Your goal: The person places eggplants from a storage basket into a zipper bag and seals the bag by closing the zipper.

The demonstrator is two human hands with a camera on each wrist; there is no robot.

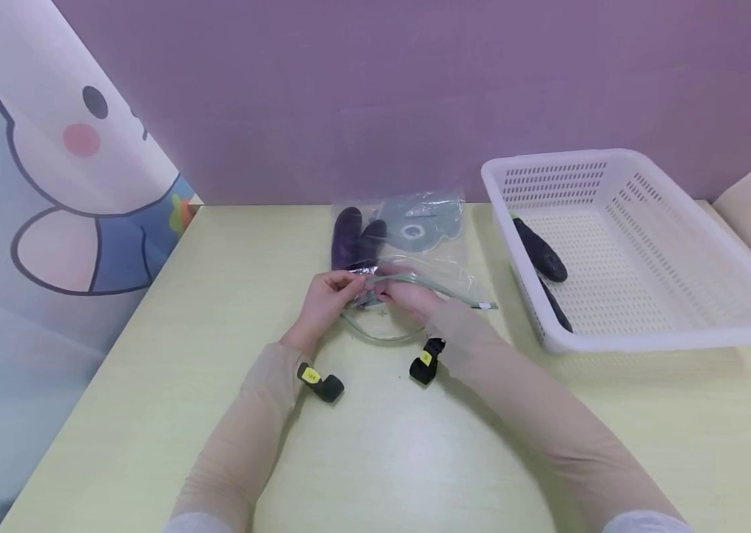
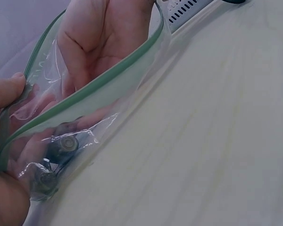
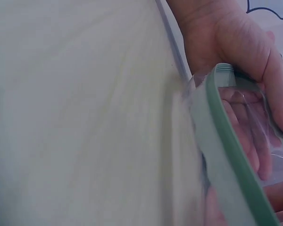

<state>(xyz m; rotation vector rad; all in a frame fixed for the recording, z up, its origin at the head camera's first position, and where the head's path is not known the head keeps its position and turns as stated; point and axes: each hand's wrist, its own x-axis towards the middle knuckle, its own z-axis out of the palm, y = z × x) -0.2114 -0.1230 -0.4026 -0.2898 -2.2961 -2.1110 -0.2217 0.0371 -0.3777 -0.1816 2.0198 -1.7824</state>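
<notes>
Left hand (image 1: 325, 301) pinches the zip-lock bag (image 1: 425, 228), right hand (image 1: 411, 296) reaches inside, its grip impossible to tell, seemingly settling the eggplants (image 1: 347, 233), so next probably calls for careful withdrawal.

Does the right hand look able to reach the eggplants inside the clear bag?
Probably yes: the right hand is inside the open mouth of the bag, and nothing visible blocks the eggplants.

Prob. a small recording set-up; home or lab, can't tell: pale table (image 1: 375, 466) w/ purple backdrop (image 1: 415, 96) behind, cartoon cloth (image 1: 49, 340) to L, wrist cams (image 1: 424, 364) on person's sleeves (image 1: 535, 400).
</notes>
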